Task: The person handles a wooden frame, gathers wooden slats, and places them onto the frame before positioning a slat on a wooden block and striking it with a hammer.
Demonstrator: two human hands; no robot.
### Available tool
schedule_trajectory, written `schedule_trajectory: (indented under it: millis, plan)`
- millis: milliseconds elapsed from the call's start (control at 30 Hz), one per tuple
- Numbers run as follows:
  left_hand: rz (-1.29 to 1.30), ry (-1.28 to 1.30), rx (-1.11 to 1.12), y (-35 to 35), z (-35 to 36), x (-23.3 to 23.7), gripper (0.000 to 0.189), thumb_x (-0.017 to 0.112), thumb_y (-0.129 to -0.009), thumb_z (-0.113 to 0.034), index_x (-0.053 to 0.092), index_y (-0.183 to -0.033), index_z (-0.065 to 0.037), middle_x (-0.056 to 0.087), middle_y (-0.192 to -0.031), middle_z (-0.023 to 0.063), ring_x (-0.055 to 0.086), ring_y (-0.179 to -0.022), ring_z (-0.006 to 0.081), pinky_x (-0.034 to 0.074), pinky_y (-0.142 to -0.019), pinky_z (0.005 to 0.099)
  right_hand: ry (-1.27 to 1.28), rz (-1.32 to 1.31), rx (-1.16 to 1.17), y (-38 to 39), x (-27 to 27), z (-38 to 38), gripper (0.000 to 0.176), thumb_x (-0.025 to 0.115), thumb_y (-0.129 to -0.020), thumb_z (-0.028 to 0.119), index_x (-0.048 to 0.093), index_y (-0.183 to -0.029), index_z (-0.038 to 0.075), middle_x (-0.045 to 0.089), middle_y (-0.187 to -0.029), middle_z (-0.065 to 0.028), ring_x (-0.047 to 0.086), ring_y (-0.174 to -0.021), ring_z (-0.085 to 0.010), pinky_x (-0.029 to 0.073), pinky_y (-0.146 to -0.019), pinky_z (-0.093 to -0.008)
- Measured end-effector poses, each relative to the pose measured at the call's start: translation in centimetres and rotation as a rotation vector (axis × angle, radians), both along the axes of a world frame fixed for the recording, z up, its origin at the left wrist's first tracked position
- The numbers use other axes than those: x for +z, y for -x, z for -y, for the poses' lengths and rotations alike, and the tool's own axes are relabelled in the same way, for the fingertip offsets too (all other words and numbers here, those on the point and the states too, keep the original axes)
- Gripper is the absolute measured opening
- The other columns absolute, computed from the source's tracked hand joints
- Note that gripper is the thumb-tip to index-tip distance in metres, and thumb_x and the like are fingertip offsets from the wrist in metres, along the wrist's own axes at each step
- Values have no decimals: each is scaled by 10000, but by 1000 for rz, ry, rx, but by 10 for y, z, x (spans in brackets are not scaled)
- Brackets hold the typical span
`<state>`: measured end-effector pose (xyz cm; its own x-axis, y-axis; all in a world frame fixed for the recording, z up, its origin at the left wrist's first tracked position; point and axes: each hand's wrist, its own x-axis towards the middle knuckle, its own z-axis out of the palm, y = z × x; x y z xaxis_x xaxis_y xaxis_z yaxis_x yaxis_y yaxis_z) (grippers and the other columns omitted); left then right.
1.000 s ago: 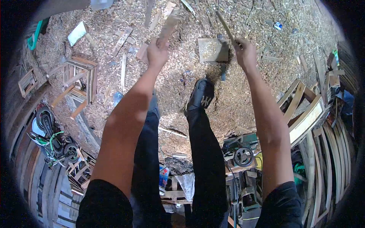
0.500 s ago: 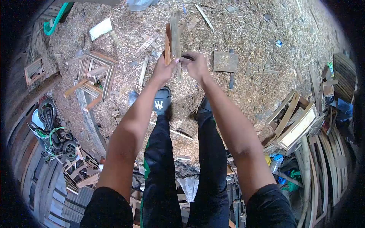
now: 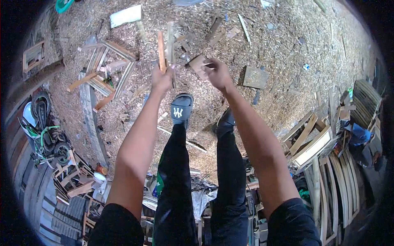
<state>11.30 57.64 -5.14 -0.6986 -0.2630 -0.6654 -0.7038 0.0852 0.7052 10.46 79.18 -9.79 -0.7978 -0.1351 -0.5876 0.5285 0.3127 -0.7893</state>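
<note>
My left hand (image 3: 162,78) is closed round the lower ends of two narrow wooden strips, one orange-brown (image 3: 161,49) and one greyish (image 3: 170,47). Both point away from me, above the chip-covered ground. To their right, my right hand (image 3: 218,74) has its fingers bent, with thumb and index finger at the edge of a small flat wooden board (image 3: 197,65). The fingers appear to pinch the board, though its near corner is partly hidden by them. My hands are apart.
Wood shavings (image 3: 279,53) cover the ground around my slippers (image 3: 182,107). A square board (image 3: 255,77) lies to the right. Wooden frames (image 3: 104,69) lie left, and a crate-like frame (image 3: 310,137) stands right. A motorbike (image 3: 47,127) is at far left.
My hands were close together at the strips; now the right hand is farther right, beside the small board. The left hand has shifted left with the strips, which are spread apart. The view has turned.
</note>
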Motion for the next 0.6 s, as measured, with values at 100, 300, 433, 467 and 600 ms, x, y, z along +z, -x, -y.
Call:
schedule_trajectory:
  millis: [100,300,433,467,600]
  plan:
    - [-32,-41,73,-15,46,-32,321,671,-962,-74,497,-1221,2,684,-970,108,662,-769,156,545,-673,302,-191,21,73,5,-19,1,273,712,-924,97,667,-1162,-29,737,-1006,-168,696,-899,-210,545,-796,-338]
    - [-56,36,65,-36,108,-57,377,693,-957,-92,505,-1264,21,700,-1029,91,643,-868,151,507,-809,301,-280,-26,163,32,-39,29,285,729,-907,172,713,-1169,60,751,-1010,-141,708,-905,-221,543,-805,-350]
    - [-114,173,18,-41,127,-65,390,685,-958,-74,494,-1286,15,697,-1039,89,641,-853,142,511,-778,297,-441,-196,327,58,-53,59,406,760,-859,229,687,-1239,106,716,-1124,-170,684,-1033,-333,523,-911,-413]
    - [-57,80,95,-42,133,-73,399,679,-960,-66,485,-1299,14,696,-1044,90,639,-843,139,512,-764,294,-532,-359,413,63,-57,68,447,766,-851,239,669,-1267,105,694,-1190,-179,659,-1095,-360,507,-963,-429]
    - [-19,47,140,-40,142,-80,431,673,-960,-58,461,-1329,8,692,-1027,84,645,-802,131,520,-715,283,-686,-590,492,79,-95,91,699,769,-839,219,465,-1467,253,416,-1551,-94,448,-1353,-408,438,-1057,-552]
